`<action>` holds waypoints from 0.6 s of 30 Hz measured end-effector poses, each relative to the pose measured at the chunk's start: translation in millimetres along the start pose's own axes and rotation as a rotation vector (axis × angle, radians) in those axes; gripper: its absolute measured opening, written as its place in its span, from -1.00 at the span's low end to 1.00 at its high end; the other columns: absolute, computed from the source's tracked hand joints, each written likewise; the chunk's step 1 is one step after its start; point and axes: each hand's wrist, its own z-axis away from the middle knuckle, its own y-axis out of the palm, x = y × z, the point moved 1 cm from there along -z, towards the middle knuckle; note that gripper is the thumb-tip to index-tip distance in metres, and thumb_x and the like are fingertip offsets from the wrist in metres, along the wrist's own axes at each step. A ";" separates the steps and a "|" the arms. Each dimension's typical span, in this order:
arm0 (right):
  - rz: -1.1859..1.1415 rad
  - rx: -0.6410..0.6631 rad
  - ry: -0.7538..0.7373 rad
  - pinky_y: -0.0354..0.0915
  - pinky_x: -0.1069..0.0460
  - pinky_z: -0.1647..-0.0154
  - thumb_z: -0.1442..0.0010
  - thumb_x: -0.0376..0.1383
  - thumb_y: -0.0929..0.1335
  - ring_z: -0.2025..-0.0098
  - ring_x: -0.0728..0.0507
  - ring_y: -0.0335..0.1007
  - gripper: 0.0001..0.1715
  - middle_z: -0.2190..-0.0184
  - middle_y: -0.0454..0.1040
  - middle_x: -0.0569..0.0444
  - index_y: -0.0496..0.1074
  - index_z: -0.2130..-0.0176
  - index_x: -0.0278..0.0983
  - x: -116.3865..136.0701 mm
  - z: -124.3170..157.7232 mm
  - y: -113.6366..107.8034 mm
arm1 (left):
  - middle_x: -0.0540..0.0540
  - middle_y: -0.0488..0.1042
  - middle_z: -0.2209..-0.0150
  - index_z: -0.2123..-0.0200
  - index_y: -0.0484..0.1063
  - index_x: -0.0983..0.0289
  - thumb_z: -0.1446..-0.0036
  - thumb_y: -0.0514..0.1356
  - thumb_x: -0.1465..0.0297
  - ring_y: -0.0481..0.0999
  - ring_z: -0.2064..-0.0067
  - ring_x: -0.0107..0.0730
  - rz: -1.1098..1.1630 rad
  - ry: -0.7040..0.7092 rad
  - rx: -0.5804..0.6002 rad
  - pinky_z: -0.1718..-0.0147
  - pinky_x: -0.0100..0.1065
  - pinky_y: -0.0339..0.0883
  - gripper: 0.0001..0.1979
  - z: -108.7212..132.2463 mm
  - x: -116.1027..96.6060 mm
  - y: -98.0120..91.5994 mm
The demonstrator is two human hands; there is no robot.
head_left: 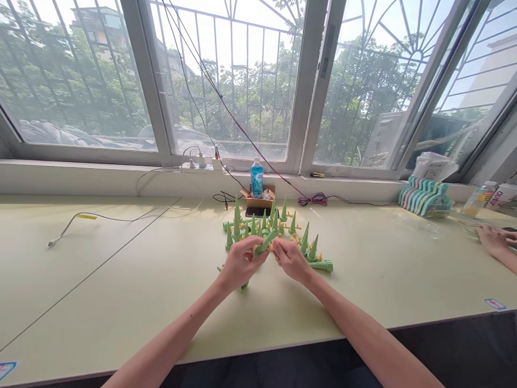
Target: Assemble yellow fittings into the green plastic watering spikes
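My left hand [244, 260] is closed round a green plant watering spike [265, 243], whose pointed end slants up to the right. Close beside it, my right hand [291, 260] pinches a small yellow valve [271, 247] at the spike's side; my fingers cover most of it. Around and behind both hands stand several more green spikes [305, 237], points up. Others lie on their sides, among them one spike [322, 265] to the right of my right hand. Small yellow valves [299, 227] show among them.
Behind the spikes are a dark phone [262, 212], a small cardboard box [270, 203] and a blue bottle [257, 179]. A white cable [129, 220] crosses the table on the left; a coiled cable [315, 200] lies behind. Rightward are pastel hangers [425, 198] and another person's hand [495, 240].
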 end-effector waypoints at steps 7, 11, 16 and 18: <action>-0.021 0.001 0.004 -0.02 0.09 0.58 -0.38 -0.06 0.13 0.61 0.03 -0.03 -0.51 0.63 0.07 0.22 0.05 0.52 -0.22 -1.5 -0.3 0.1 | 0.05 0.43 0.35 0.29 0.54 0.23 -0.15 0.19 0.36 0.33 0.40 -0.46 0.014 0.016 0.019 0.53 -0.49 0.27 -0.87 -0.5 -2.6 -1.1; -0.017 -0.010 0.006 -0.02 0.09 0.58 -0.38 -0.05 0.13 0.61 0.03 -0.03 -0.50 0.63 0.08 0.22 0.06 0.53 -0.22 0.3 -0.5 0.4 | 0.05 0.41 0.37 0.27 0.52 0.26 -0.15 0.20 0.33 0.29 0.41 -0.46 0.001 0.001 0.015 0.53 -0.48 0.27 -0.85 -0.2 -2.0 -0.3; 0.012 -0.026 0.006 0.00 0.09 0.57 -0.39 -0.02 0.10 0.60 0.02 0.01 -0.47 0.63 0.11 0.20 0.08 0.53 -0.23 6.9 -0.4 0.1 | 0.00 0.30 0.47 0.32 0.45 0.30 -0.14 0.22 0.26 0.23 0.47 -0.50 0.108 -0.111 0.020 0.62 -0.50 0.15 -0.80 0.4 2.1 1.3; 0.018 -0.025 0.001 0.01 0.09 0.56 -0.39 -0.02 0.09 0.60 0.02 0.01 -0.47 0.63 0.11 0.20 0.09 0.53 -0.23 8.6 -0.1 -0.2 | 0.03 0.34 0.43 0.31 0.45 0.30 -0.15 0.21 0.24 0.26 0.48 -0.51 0.185 -0.145 0.056 0.64 -0.51 0.09 -0.78 0.3 2.7 1.5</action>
